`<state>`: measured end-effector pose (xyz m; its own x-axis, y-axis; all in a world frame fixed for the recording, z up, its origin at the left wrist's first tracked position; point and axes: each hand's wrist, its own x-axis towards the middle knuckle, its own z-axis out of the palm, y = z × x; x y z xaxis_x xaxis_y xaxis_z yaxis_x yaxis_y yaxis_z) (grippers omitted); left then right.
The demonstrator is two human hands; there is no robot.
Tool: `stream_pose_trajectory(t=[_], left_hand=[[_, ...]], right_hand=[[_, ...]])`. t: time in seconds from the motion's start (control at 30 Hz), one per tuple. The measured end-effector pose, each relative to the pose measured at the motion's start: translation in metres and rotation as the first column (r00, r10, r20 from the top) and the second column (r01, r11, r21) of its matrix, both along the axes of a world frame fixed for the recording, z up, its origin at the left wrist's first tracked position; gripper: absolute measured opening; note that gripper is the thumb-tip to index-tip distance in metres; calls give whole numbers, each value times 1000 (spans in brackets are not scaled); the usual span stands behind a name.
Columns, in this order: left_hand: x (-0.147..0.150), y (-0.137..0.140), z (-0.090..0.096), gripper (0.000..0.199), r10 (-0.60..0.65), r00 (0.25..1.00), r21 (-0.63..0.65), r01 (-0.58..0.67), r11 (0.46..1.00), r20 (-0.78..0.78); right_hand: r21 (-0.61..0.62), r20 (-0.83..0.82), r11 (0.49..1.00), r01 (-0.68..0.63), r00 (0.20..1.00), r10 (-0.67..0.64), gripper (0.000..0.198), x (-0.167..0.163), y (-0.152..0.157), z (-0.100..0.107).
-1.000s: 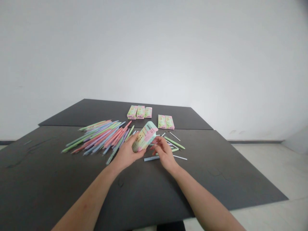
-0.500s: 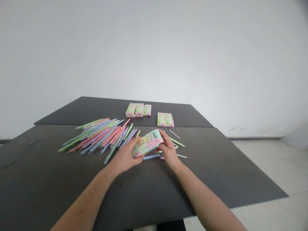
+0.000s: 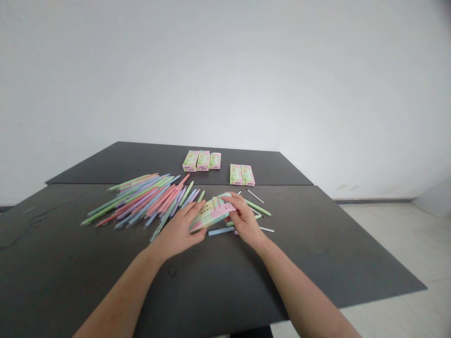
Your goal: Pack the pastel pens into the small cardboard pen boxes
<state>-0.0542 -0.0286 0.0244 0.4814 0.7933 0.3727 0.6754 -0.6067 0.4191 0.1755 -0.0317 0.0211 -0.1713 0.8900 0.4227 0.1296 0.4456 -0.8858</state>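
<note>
Between my two hands, above the near part of the table, is a small pastel pink, yellow and green cardboard box (image 3: 212, 212), held tilted. My left hand (image 3: 181, 231) grips its left end, thumb below and fingers behind. At the other end, my right hand (image 3: 244, 219) is closed on the box's right edge, its fingers over the top. Beneath and beside the right hand lie a blue pen barrel (image 3: 221, 231), a green pen part (image 3: 259, 208) and thin white refills (image 3: 255, 195), partly hidden by that hand.
A large pile of pastel pens (image 3: 141, 199) spreads to the left of my hands. Farther back stand three matching boxes (image 3: 203, 160), with two more boxes (image 3: 242, 174) to their right. All rest on a dark table (image 3: 338, 263) with a seam across it, before a white wall.
The box has tilted flatter and dropped slightly. My right hand's fingers have moved from its end over onto its top edge, while the left hand keeps its grip.
</note>
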Motion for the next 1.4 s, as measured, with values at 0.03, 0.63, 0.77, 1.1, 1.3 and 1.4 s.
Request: stream_pose_trajectory(t=[0.03, 0.63, 0.77, 1.1, 1.3, 1.4], left_hand=[[0, -1, 0, 66, -1, 1000, 3, 1, 1000, -10], [-1, 7, 5, 70, 150, 987, 346, -123, 930, -50], [2, 7, 1, 73, 133, 987, 310, -99, 945, -89], [1, 13, -7, 61, 183, 982, 249, -165, 954, -52], [-3, 19, -11, 57, 175, 983, 246, -158, 956, -52], [-8, 25, -16, 57, 173, 984, 237, -159, 958, -39]], right_hand=[[11, 6, 1000, 6, 1000, -7, 42, 0, 0, 0], [-161, 88, 933, 321, 946, -311, 33, 3, 7, 3], [-301, -42, 930, 209, 972, -232, 37, 0, 9, 1], [-409, -239, 912, 15, 963, -123, 36, -2, 14, -6], [-414, -239, 910, -13, 966, -95, 35, -3, 22, -11], [-408, -192, 913, -8, 978, -78, 37, -2, 30, -8]])
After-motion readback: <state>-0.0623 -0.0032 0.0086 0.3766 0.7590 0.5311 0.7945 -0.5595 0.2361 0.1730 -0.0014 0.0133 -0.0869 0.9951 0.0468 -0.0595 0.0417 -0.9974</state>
